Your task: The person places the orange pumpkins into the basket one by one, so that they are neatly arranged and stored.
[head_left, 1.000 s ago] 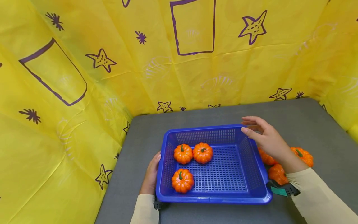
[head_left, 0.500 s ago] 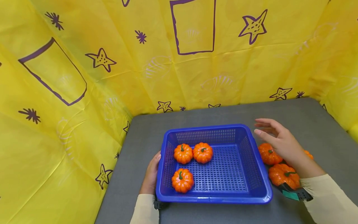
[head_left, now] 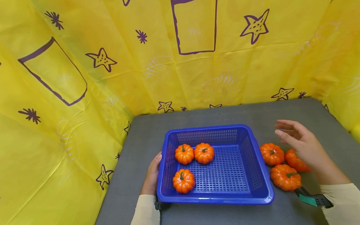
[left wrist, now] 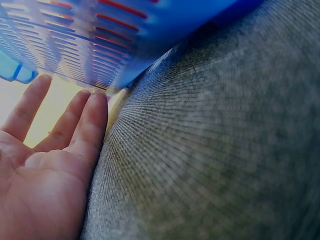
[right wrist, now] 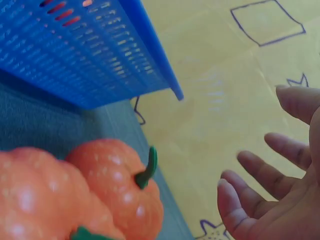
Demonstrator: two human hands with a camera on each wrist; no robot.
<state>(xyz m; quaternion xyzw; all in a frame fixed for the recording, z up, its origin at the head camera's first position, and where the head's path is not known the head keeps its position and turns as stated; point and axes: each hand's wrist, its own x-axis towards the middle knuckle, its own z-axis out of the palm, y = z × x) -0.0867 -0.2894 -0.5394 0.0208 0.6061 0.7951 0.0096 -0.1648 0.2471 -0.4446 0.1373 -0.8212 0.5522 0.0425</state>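
A blue plastic basket stands on the grey table, with three small orange pumpkins inside: one pumpkin and another pumpkin touch near the back left, and a third pumpkin lies at the front left. Along the basket's left wall is my left hand; in the left wrist view its nearly straight fingers touch the slotted side. My right hand hovers, holding nothing, over three more pumpkins right of the basket: a rear pumpkin, a front pumpkin and a partly hidden pumpkin.
The grey table runs back to a yellow cloth backdrop printed with starfish and shells. This cloth also walls the left and right sides. A black strap with a green patch circles the right wrist.
From above the basket's back right corner, my right hand has moved rightward, uncovering more of the pumpkins beside the basket. The left hand, basket and pumpkins have stayed in place.
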